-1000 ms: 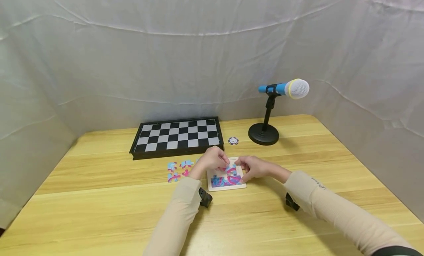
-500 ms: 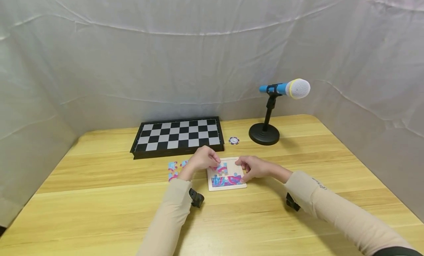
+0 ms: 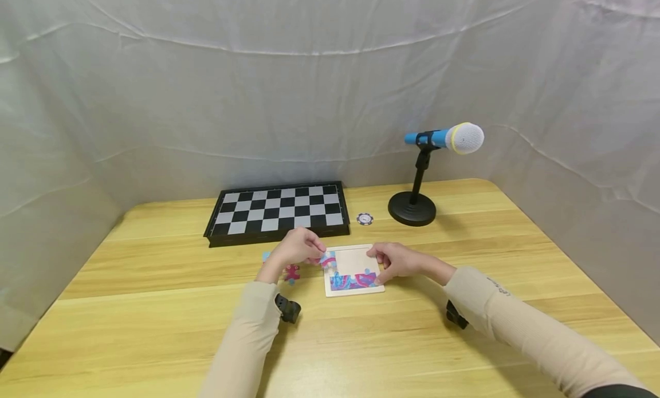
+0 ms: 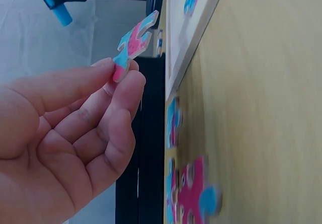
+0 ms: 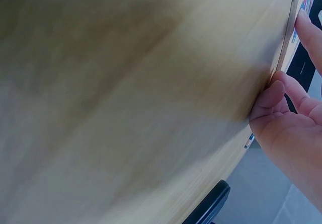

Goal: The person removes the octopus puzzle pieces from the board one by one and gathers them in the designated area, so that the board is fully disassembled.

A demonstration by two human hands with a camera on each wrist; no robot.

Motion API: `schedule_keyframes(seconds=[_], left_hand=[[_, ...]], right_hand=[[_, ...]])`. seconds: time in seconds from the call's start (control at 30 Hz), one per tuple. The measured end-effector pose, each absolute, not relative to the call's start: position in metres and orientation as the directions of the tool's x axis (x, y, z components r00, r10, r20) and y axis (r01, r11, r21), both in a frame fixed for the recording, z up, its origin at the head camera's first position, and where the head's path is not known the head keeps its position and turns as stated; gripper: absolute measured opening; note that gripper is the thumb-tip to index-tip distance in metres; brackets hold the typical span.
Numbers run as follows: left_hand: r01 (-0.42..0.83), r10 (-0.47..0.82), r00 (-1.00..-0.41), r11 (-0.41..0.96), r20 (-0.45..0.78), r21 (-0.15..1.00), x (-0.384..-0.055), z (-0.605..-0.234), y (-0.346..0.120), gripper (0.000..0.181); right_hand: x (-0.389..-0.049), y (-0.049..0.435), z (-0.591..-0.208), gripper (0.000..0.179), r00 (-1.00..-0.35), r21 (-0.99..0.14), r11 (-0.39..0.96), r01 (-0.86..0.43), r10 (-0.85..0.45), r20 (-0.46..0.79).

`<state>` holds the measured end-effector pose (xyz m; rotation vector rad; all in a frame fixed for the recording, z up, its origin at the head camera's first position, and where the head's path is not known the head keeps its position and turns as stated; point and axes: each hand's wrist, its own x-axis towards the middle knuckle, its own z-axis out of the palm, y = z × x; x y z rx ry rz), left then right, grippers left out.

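A pink and light-blue jigsaw piece (image 4: 135, 43) is pinched between the thumb and forefinger of my left hand (image 3: 298, 248), raised over the left side of the puzzle tray (image 3: 358, 259). Purple, blue and pink pieces (image 3: 353, 281) form a row along the tray's near side. My right hand (image 3: 396, 260) holds the tray's right edge, thumb near the front corner and fingers farther back. On the table left of the tray lie loose pieces, among them a pink one (image 4: 193, 191); the left hand partly covers them in the head view.
Behind the hands lies a black-and-white chessboard (image 3: 278, 212). A poker chip (image 3: 364, 219) sits right of it. Farther right a blue microphone (image 3: 438, 138) stands on a black round base (image 3: 411, 209). Pale cloth (image 3: 289, 100) hangs around the wooden table (image 3: 154, 329).
My left hand has moved left across the tray with the pinched piece, uncovering bare tray bottom above the assembled row. The right hand stays at the tray's edge.
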<state>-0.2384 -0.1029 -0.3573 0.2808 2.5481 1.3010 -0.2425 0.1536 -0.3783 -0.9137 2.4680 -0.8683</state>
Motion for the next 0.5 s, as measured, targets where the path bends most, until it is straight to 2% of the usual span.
schedule_keyframes(seconds=[0.5], left_hand=[[0.047,0.29,-0.945,0.579,-0.152,0.814,-0.233,-0.354,-0.126,0.004]], right_hand=[[-0.243,0.154,-0.38,0.052,-0.723,-0.658,0.603,-0.451,-0.679,-0.126]])
